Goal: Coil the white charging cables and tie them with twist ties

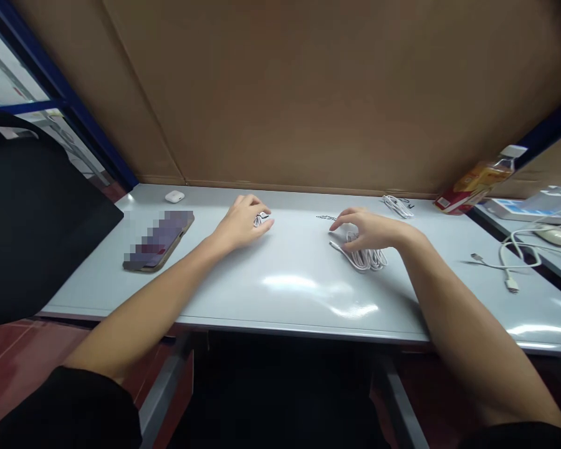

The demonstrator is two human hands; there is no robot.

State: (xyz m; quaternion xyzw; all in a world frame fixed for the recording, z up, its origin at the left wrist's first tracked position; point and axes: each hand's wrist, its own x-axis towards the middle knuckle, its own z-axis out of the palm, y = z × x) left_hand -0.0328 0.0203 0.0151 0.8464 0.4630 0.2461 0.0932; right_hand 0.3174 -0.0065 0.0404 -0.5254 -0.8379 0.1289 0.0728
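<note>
My left hand (243,222) is over the left-middle of the table, fingers curved, thumb and forefinger apart. In the gap between them shows a small white cable bundle (258,220) with a black tie; most of it is hidden by the hand, and whether the fingers touch it is unclear. My right hand (367,228) arches over a coiled white cable (371,259), its thumb and forefinger spread. The cable's plug end points left beside the thumb. Just beyond the right fingertips lie thin black twist ties (325,217).
The glossy table (262,305) backs onto a brown panel (280,93). A phone (161,240) and white earbud case (174,196) lie left. Toward the right are another white cable bundle (397,206), a tilted drink bottle (477,182) and a loose USB cable (512,284). A black chair back (42,218) stands left.
</note>
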